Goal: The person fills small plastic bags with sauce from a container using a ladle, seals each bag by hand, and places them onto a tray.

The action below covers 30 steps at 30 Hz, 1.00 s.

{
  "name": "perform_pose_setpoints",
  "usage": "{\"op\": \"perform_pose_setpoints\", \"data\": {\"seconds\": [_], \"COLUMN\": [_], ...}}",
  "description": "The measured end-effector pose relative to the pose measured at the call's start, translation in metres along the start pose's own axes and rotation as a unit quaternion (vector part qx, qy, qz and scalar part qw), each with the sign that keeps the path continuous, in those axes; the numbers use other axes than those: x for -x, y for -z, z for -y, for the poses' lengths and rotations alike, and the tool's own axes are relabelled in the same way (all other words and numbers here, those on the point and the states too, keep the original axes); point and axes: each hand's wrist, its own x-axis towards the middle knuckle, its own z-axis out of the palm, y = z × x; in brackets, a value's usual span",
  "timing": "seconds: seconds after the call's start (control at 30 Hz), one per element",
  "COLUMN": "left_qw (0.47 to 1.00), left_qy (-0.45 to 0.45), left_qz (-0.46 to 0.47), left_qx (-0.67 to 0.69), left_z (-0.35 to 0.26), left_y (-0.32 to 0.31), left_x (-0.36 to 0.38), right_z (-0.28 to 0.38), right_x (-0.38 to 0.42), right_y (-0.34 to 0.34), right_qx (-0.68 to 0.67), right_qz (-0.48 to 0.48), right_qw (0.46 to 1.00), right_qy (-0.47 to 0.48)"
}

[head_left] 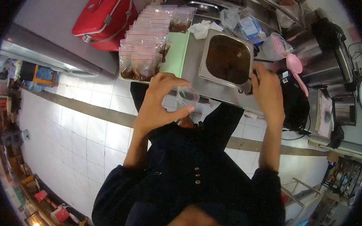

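My left hand (161, 97) is curved around a clear plastic zip bag (187, 96), its round mouth spread between thumb and fingers in front of the counter edge. My right hand (267, 91) is closed at the right rim of a square metal pan (206, 67). What its fingers grip there is hidden. Dark brown liquid (228, 60) fills part of the pan. Left of the pan, several filled zip bags (146, 41) with red strips stand in rows on a light green tray (177, 51).
A red cooler box (102, 17) stands left of the tray. Behind the pan lie crumpled white tissue (204, 29) and a blue-and-white packet (251, 28). To the right are a clear plastic tub (274, 48), a pink ladle (296, 68), a black bag (290, 100) and large metal pots (321, 59).
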Motion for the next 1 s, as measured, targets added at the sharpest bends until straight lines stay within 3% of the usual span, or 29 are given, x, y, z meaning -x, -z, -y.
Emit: {"op": "perform_pose_setpoints", "data": {"seconds": [0.1, 0.2, 0.37, 0.43, 0.53, 0.63, 0.73, 0.83, 1.0], "left_qw": [1.000, 1.000, 1.000, 0.996, 0.989, 0.983, 0.977, 0.966, 0.971], "left_qy": [0.018, 0.020, -0.002, 0.052, 0.072, 0.088, 0.097, 0.094, 0.072], "left_qz": [0.010, 0.009, 0.007, 0.017, 0.013, 0.013, 0.007, -0.040, -0.054], "left_qx": [-0.004, 0.018, 0.009, 0.072, 0.132, 0.159, 0.191, 0.237, 0.220], "left_z": [-0.004, 0.000, 0.006, 0.005, 0.011, 0.017, 0.023, 0.019, 0.028], "left_y": [0.001, 0.001, 0.001, 0.000, -0.004, -0.005, -0.007, -0.015, -0.024], "left_x": [0.005, 0.010, 0.015, 0.018, 0.020, 0.021, 0.017, 0.003, -0.024], "right_z": [-0.022, -0.022, -0.028, -0.029, -0.047, -0.064, -0.083, -0.096, -0.108], "right_x": [-0.037, -0.066, -0.074, -0.069, -0.078, -0.075, -0.066, -0.057, -0.044], "right_y": [-0.007, 0.001, -0.003, -0.003, -0.007, -0.004, -0.004, 0.001, -0.001], "right_qx": [0.032, -0.012, 0.016, -0.019, -0.136, -0.271, -0.340, -0.445, -0.528], "right_qz": [0.024, 0.144, 0.188, 0.191, 0.334, 0.369, 0.358, 0.371, 0.337], "right_qw": [0.991, 0.964, 0.933, 0.920, 0.902, 0.885, 0.870, 0.812, 0.777], "right_qy": [0.129, 0.224, 0.306, 0.341, 0.239, 0.083, -0.004, -0.073, -0.062]}}
